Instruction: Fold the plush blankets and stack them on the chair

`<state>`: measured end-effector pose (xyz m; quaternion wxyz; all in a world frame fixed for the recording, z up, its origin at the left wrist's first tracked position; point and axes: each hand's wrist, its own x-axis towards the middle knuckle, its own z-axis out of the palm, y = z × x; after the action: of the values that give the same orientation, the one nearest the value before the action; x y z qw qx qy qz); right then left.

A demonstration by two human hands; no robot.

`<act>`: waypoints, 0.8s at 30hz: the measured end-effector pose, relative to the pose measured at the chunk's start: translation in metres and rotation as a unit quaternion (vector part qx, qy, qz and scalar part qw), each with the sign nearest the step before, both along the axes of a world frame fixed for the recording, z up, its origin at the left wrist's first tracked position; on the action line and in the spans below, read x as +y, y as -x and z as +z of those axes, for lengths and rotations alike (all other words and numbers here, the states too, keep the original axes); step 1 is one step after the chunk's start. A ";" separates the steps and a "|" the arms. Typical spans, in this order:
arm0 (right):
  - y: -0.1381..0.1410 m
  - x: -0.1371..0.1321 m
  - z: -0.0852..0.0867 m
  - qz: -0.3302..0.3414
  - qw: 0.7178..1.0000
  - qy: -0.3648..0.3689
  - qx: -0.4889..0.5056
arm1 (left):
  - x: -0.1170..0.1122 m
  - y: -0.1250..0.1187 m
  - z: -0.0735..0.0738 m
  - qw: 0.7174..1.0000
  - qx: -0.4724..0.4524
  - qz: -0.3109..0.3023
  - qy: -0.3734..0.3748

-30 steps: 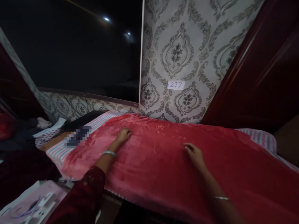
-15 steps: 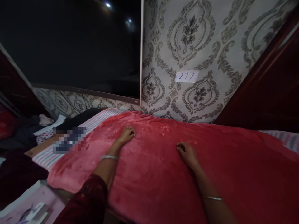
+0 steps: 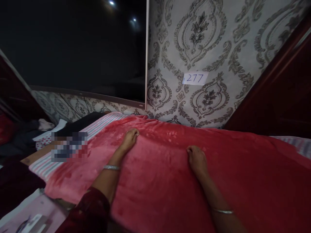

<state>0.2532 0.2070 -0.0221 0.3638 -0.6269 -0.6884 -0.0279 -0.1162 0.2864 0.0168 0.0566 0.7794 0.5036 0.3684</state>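
A red plush blanket (image 3: 155,174) lies spread before me over a striped cloth. Left of its middle, my left hand (image 3: 130,139) is closed on the blanket, fingers pinching the pile. My right hand (image 3: 197,159) pinches the blanket too, farther right and a little nearer to me. Between the two hands the fabric is drawn into a shallow raised ridge. Both wrists wear silvery bangles, and the undersides of the fingers are hidden.
The striped cloth (image 3: 45,165) shows at the left edge, beside a blurred-out dark item (image 3: 69,147). A large black screen (image 3: 80,48) hangs on the patterned wall, near a paper marked 277 (image 3: 195,78). Dark clothes (image 3: 19,139) and a white box (image 3: 36,224) are at left.
My fingers have closed on the blanket, and a ridge has risen between the hands. The right hand has shifted slightly right.
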 end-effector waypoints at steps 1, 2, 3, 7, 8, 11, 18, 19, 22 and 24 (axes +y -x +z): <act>-0.001 0.000 0.001 0.005 1.000 -0.013 0.014 | -0.002 0.000 0.002 1.000 -0.002 0.003 -0.008; -0.002 0.000 0.002 0.007 0.999 -0.024 0.024 | -0.003 -0.001 0.005 1.000 -0.004 0.005 -0.016; -0.003 0.000 0.002 0.008 0.999 -0.030 0.033 | -0.004 -0.002 0.007 1.000 -0.004 0.007 -0.022; -0.003 0.003 -0.001 0.023 0.998 -0.028 0.046 | -0.005 -0.005 0.013 0.999 0.000 0.012 -0.039; -0.003 0.003 -0.002 0.033 0.998 -0.025 0.043 | -0.005 -0.006 0.014 0.999 0.002 0.013 -0.042; -0.003 0.003 -0.006 0.060 0.998 -0.017 0.021 | -0.005 -0.007 0.017 0.999 0.009 0.015 -0.048; 0.005 -0.004 -0.005 0.097 0.993 -0.007 -0.064 | -0.011 -0.008 0.026 0.997 0.025 0.021 -0.063; 0.006 -0.004 -0.004 0.102 0.993 -0.012 -0.062 | -0.012 -0.008 0.027 0.997 0.027 0.020 -0.064; 0.008 -0.003 -0.002 0.091 0.995 -0.043 -0.019 | -0.013 -0.007 0.028 0.997 0.032 0.020 -0.067; 0.008 -0.002 0.000 0.061 0.996 -0.063 0.022 | -0.012 -0.008 0.026 0.997 0.034 0.023 -0.063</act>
<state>0.2455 0.2055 -0.0219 0.4187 -0.5602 -0.7138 -0.0352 -0.1080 0.2744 0.0429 -0.0179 0.7816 0.4991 0.3736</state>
